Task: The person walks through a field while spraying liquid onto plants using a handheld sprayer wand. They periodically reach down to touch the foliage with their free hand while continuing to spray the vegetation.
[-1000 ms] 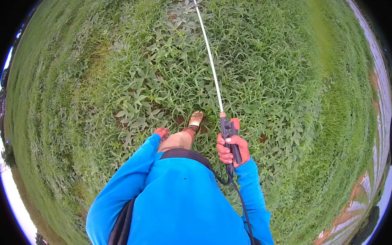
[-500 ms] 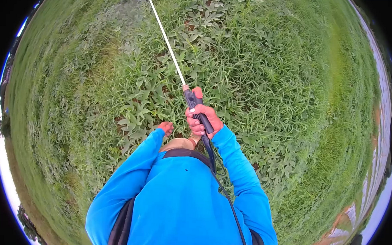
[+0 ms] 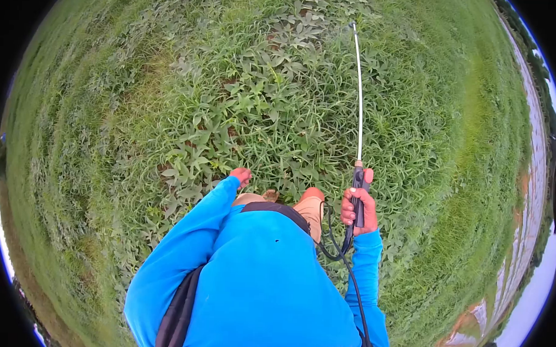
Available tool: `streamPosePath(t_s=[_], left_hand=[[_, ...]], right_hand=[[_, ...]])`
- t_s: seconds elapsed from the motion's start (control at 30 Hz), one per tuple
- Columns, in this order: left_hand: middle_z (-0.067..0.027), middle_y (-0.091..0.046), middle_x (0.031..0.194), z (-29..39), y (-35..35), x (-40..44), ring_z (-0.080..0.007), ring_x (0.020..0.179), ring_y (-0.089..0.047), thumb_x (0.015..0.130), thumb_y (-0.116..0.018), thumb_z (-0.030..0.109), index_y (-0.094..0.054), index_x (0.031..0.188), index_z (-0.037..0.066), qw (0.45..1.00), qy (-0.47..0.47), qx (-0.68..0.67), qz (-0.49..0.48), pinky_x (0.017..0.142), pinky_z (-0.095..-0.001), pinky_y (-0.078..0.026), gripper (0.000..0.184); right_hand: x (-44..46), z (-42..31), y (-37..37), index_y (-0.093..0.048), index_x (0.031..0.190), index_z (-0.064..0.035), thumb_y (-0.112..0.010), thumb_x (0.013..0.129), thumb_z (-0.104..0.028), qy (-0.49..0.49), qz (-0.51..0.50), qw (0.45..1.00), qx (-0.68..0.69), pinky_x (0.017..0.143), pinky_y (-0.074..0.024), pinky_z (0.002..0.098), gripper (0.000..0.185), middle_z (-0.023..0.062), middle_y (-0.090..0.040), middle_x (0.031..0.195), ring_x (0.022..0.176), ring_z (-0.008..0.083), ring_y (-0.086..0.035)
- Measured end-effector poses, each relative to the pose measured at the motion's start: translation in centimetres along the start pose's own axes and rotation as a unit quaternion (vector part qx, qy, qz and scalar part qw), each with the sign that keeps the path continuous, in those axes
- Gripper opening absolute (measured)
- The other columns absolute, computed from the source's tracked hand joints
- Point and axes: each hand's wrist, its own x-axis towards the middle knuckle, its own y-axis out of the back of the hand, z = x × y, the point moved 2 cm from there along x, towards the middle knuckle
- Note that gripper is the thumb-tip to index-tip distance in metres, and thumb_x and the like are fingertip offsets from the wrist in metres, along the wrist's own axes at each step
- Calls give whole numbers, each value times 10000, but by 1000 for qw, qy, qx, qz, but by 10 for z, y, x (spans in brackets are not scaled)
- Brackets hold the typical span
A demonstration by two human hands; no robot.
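My right hand (image 3: 363, 212) is wrapped round the dark handle of a spray wand (image 3: 359, 106), out to the right of my body. The wand's long, pale tube points forward over the plants, with a small dark nozzle (image 3: 353, 24) at its far end. From the base of the handle a black hose (image 3: 355, 280) loops back along my right side. My left hand (image 3: 243, 176) hangs low in front of my left thigh, its fingers curled in, with nothing visible in them. It is just above the leaves.
Dense green grass and broad-leaved plants (image 3: 256, 105) cover the ground, with brown soil showing between them in spots. A dark strap (image 3: 178, 311) lies against my left side. Pale strips (image 3: 513, 255) run along the field's far right edge.
My right hand has swung right and back with the spray wand, whose tip moved from upper left to upper right. A leg now shows at the right. My left hand has barely moved.
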Motion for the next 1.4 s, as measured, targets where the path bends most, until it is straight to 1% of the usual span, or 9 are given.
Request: streamPosePath(t_s=[0.37, 0.6, 0.9, 1.03, 1.07, 1.2, 1.27, 1.3, 1.4], left_hand=[[-51, -539, 668, -9, -10, 36, -157, 447, -466, 887, -419, 405, -554, 891, 70, 998, 47, -16, -33, 383, -304, -352, 362], [-59, -534, 631, 35, -33, 79, -152, 437, -456, 887, -442, 389, -539, 904, 46, 995, 65, -59, -54, 352, -303, -311, 357], [-48, -539, 641, 173, -74, 145, -160, 444, -477, 885, -434, 426, -544, 885, 72, 994, 99, 19, -33, 375, -298, -341, 370], [-45, -543, 652, 263, -101, 182, -147, 454, -472, 887, -433, 433, -549, 887, 71, 995, 79, 2, -61, 383, -278, -338, 380], [-42, -540, 653, 303, -113, 171, -130, 458, -472, 891, -435, 423, -552, 896, 65, 998, 24, 28, -58, 390, -264, -344, 376], [-25, -534, 654, 403, -142, 190, -113, 460, -471, 893, -436, 419, -556, 902, 71, 999, -14, 32, -39, 397, -248, -354, 369], [-14, -543, 667, 447, -151, 181, -98, 464, -474, 890, -435, 428, -567, 911, 81, 995, -77, 56, -38, 409, -232, -368, 372], [-14, -543, 667, 456, -150, 178, -98, 464, -474, 890, -435, 428, -567, 911, 81, 995, -75, 55, -31, 409, -232, -368, 372], [-1, -553, 676, 477, -141, 168, -94, 479, -486, 888, -433, 432, -581, 915, 88, 993, -103, 57, -35, 416, -227, -376, 375]], right_hand=[[-83, -28, 86, -462, 771, -104, -527, 832, -297, 167, 152, 969, 104, 338, -337, 234, 212, -10, -411, 541, 376, 87, -386], [-102, -73, 157, -491, 754, -95, -520, 829, -311, 269, 213, 928, 144, 350, -351, 246, 230, -19, -419, 527, 384, 97, -404], [-82, -196, 270, -418, 717, -156, -612, 756, -331, 324, 444, 812, 197, 327, -280, 249, 264, -17, -379, 512, 363, 104, -355], [-73, -258, 310, -398, 691, -171, -616, 751, -331, 349, 462, 787, 211, 328, -275, 253, 277, -24, -354, 485, 361, 104, -332], [-71, -271, 317, -404, 693, -170, -618, 748, -329, 370, 454, 783, 210, 329, -277, 258, 272, -27, -355, 490, 367, 103, -336], [-55, -321, 339, -431, 707, -165, -603, 759, -338, 358, 407, 807, 235, 335, -286, 260, 250, -23, -370, 501, 371, 100, -340], [-49, -344, 334, -459, 726, -139, -565, 783, -328, 361, 283, 848, 266, 337, -294, 259, 224, -14, -384, 517, 372, 103, -346], [-47, -351, 334, -459, 726, -139, -565, 783, -328, 356, 279, 851, 266, 337, -294, 259, 224, -14, -384, 517, 372, 103, -346], [-30, -373, 327, -472, 745, -85, -514, 810, -305, 351, 119, 883, 287, 340, -308, 266, 233, -1, -395, 535, 373, 115, -359]])
